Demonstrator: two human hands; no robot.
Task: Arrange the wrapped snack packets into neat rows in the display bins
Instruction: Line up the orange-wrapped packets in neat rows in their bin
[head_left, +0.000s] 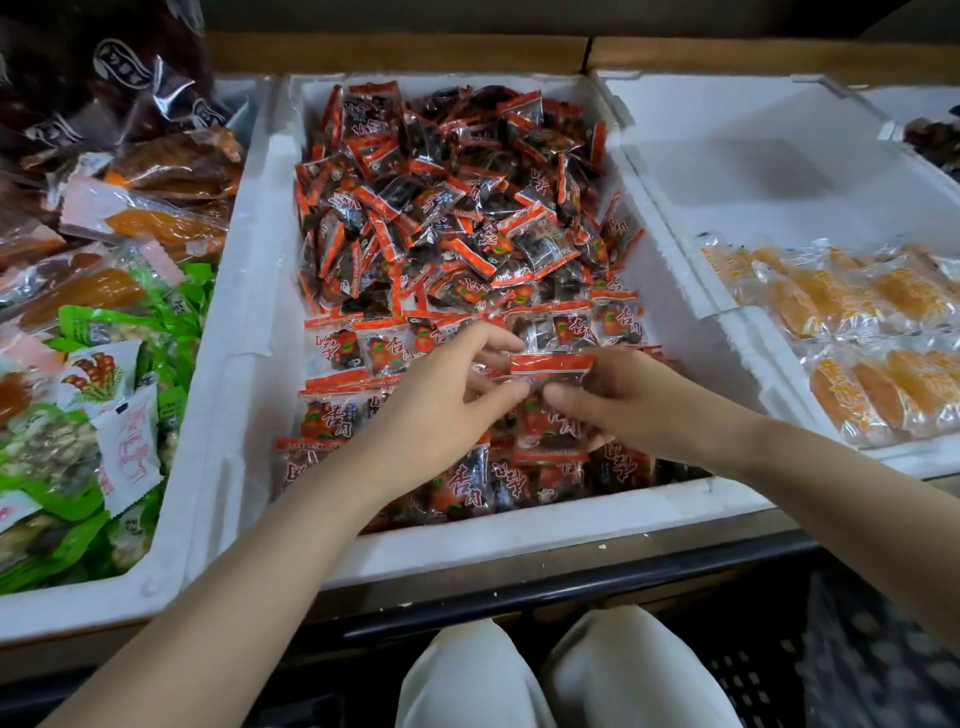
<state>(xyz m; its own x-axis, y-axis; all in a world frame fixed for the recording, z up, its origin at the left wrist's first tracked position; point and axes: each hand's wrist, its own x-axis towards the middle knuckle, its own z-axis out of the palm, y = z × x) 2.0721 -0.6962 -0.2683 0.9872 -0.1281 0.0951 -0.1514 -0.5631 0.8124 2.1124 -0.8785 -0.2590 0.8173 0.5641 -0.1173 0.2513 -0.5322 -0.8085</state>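
A white foam bin (249, 332) in the middle holds many small red-and-clear snack packets. Its far half is a loose heap of packets (447, 208); the near half has packets laid in flat rows (353, 348). My right hand (623, 400) holds one packet (550, 366) by its red-edged top, just above the rows. My left hand (447, 410) reaches in beside it, its fingers curled at the same packet's left end. The packets under both hands are partly hidden.
A foam bin at the left (171, 540) holds green, white and orange packets. At the right, a foam bin (769, 405) has yellow-orange packets in rows, with a bare foam lid (753, 156) behind. The shelf's dark front rail (519, 587) runs below, and my knees are beneath it.
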